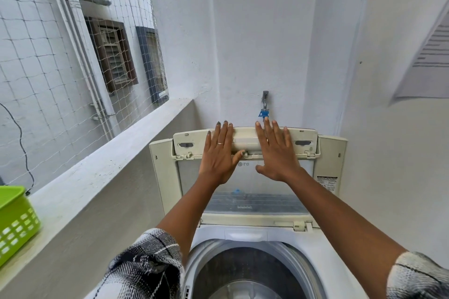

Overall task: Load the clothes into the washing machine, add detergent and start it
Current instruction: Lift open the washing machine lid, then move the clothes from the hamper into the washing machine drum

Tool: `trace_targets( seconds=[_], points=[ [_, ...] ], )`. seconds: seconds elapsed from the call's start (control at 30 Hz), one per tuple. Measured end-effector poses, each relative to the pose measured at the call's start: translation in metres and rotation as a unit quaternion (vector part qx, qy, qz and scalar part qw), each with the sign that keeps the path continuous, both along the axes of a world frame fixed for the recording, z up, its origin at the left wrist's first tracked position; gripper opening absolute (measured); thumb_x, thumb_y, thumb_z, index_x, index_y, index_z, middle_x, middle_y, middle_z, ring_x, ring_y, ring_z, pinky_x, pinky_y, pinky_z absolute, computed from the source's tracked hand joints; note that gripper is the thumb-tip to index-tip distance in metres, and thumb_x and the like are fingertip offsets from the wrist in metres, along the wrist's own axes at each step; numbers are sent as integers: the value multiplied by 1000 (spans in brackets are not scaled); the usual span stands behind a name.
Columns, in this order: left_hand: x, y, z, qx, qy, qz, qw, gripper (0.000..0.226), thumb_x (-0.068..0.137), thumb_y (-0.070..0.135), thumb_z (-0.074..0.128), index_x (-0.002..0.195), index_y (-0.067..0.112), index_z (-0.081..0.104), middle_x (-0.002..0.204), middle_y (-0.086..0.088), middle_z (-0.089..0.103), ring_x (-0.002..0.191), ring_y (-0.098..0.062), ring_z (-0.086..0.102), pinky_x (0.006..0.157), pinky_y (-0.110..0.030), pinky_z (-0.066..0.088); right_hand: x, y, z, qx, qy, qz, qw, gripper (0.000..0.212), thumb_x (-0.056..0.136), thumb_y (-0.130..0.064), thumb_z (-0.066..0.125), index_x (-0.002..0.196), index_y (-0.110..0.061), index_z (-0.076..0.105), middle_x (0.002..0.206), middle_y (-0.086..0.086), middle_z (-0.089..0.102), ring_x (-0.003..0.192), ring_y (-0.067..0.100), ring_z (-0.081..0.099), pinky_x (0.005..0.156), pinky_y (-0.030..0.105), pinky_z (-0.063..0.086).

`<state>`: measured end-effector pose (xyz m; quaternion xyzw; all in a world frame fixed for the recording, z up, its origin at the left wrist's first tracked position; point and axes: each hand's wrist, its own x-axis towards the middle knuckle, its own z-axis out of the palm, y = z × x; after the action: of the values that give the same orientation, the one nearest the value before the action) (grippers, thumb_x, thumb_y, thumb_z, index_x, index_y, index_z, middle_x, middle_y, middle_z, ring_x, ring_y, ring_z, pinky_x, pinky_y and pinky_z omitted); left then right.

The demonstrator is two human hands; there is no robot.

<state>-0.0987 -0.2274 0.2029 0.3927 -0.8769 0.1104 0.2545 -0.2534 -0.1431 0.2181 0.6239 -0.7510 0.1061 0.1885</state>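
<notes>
Nearest, the round drum (245, 274) of the washing machine (335, 272) gapes open at the bottom of the view, and what shows of it looks bare: no clothes are visible inside, though its floor is cut off by the frame edge. So loading, by this view, has not begun, and detergent and the start button come after that. Neither clothes nor detergent can be seen anywhere; whether the green basket (14, 223) on the ledge (102, 172) at the left holds any, I cannot tell, since only its side and rim show.

Both arms, in checked sleeves (148, 267), reach out over the drum. Further out, the folding lid (245, 199) stands raised and doubled back. The left hand (220, 153) lies flat on it with fingers straight and spread, a ring on one finger; the right hand (274, 150) lies flat beside it, likewise open. Neither grip is curled round anything; both palms press the lid's upper panel near the top edge. In my judgement the lid is being pushed fully open or steadied there.

Behind the lid a tap (264, 102) with a blue fitting sits on the wall, just above the fingertips. To the far left netting (36, 56) covers the opening; a printed sheet (430, 56) hangs at the right. Nothing blocks the drum mouth except the arms themselves.
</notes>
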Motion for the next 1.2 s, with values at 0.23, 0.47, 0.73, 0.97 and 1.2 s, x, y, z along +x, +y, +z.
trace_targets(
  seconds=[0.23, 0.47, 0.73, 0.97, 1.2],
  points=[
    [16, 27, -25, 3, 25, 9, 1000, 77, 90, 59, 12, 148, 14, -10, 160, -5, -6, 147, -22, -10, 117, -36, -11, 3, 31, -34, -74, -18, 10, 997, 111, 72, -40, 69, 149, -18, -7, 158, 11, -9, 145, 28, -11, 116, 51, -3],
    [31, 74, -51, 66, 26, -16, 997, 78, 84, 61, 5, 148, 20, -12, 160, -1, -9, 144, -14, -16, 114, -32, -14, 17, 75, -77, -105, -70, 13, 992, 105, 69, -31, 75, 150, -12, 11, 158, 14, 6, 144, 27, -2, 115, 41, -6],
    [61, 174, -103, 166, 17, -79, 983, 69, 94, 52, 23, 150, 24, -6, 160, 6, -4, 146, -9, -8, 113, -25, -16, 62, 168, -154, -120, -173, 2, 978, 93, 73, -31, 67, 149, -13, 16, 155, 16, 20, 143, 27, 8, 115, 40, 1],
    [87, 293, -155, 263, 40, -63, 962, 73, 88, 50, 28, 151, 24, 2, 159, 7, 10, 148, -12, 5, 113, -24, -13, 104, 280, -218, -41, -235, -27, 971, 87, 76, -37, 56, 150, -18, 15, 157, 8, 17, 144, 21, 8, 115, 31, -8],
    [72, 393, -180, 326, 107, -80, 936, 64, 96, 37, 45, 150, 24, 13, 156, 6, 22, 146, -12, 15, 117, -27, -4, 98, 379, -222, -47, -241, -17, 969, 80, 85, -40, 45, 150, -27, 2, 158, 3, 12, 146, 12, -4, 115, 33, -2]
  ],
)
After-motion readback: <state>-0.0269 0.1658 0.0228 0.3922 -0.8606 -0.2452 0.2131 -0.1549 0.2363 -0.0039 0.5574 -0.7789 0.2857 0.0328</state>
